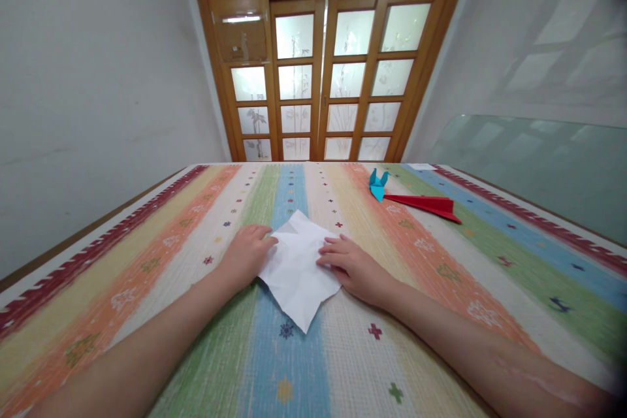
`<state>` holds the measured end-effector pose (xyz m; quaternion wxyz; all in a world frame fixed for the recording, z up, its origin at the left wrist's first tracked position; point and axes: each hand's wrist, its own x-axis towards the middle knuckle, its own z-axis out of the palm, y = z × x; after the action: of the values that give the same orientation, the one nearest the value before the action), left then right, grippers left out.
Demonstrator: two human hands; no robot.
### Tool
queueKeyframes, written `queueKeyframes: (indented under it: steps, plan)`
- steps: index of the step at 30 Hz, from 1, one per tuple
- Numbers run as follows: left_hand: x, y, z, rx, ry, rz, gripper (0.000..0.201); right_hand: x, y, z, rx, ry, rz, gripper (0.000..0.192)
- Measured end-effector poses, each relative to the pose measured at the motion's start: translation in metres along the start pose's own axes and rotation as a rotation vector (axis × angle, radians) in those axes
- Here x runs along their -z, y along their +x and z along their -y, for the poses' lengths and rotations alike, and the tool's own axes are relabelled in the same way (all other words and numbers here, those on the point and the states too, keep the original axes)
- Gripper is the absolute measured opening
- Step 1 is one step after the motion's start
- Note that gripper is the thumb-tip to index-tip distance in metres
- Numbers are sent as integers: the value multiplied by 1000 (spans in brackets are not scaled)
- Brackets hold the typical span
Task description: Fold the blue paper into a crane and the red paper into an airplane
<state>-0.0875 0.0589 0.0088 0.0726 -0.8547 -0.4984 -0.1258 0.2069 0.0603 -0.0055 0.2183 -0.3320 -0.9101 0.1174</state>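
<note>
Right hand [356, 269], fingers slightly parted, and left hand [247, 253], grip unclear, touch 1 creased, diamond-shaped white paper sheet [301, 274].

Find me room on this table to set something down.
Bare tablecloth stretches between the left hand and the left maroon border. Another patch lies between the right forearm and the folded red paper. It's crowded centrally, where the left hand and right hand touch the white paper, and around the folded blue paper.
</note>
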Motion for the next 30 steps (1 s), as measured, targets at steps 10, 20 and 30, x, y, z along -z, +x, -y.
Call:
queueKeyframes:
  steps: [10,20,30]
  plan:
    - [5,-15,-50,-247,-288,195,43,6,-4,15,-70,-18,232,63]
    - [-23,-5,-16,-53,-196,306,64,2,-7,15,-84,-40,287,82]
    - [-41,4,-4,139,-108,267,69,5,-7,17,-96,-42,329,84]
